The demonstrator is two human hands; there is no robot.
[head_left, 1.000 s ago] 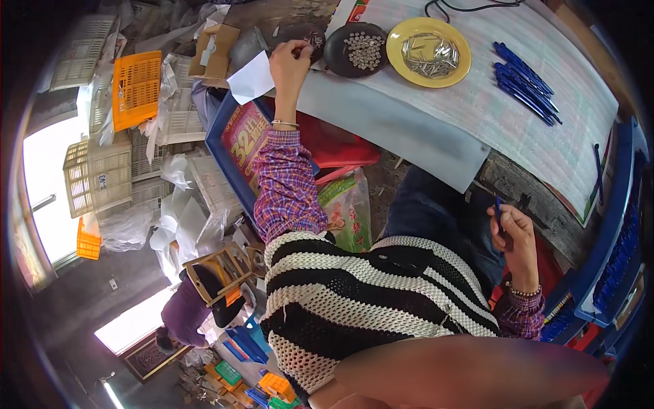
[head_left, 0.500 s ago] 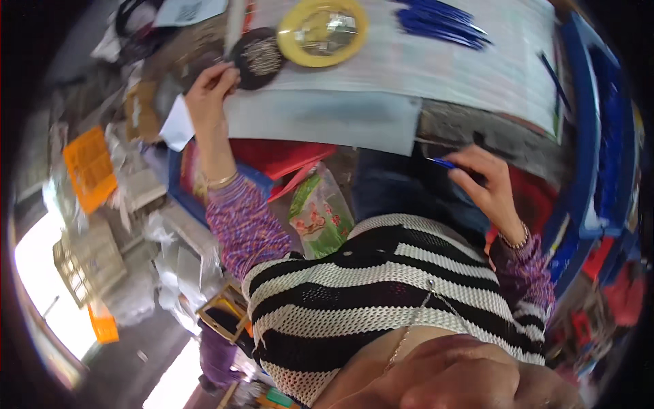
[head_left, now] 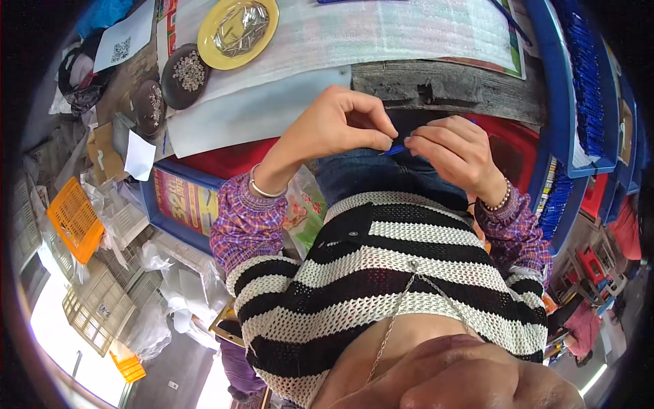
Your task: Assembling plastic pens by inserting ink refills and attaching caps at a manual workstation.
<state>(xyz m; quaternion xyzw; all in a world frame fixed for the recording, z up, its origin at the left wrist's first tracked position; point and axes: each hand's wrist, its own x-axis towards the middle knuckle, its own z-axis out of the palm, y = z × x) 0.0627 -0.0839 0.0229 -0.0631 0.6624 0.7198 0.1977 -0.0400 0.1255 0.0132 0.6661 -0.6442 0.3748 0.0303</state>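
Head view: both hands have come together over the lap, just below the surface (head_left: pixel 436 85) edge. A second ago the left hand (head_left: pixel 337 126) reached to the dark round dish of small metal parts (head_left: pixel 185 71); now its fingertips pinch one end of a slim blue plastic pen barrel (head_left: pixel 394 149). The right hand (head_left: pixel 455 151) pinches the other end. Judgement: part fetched, fitting under way.
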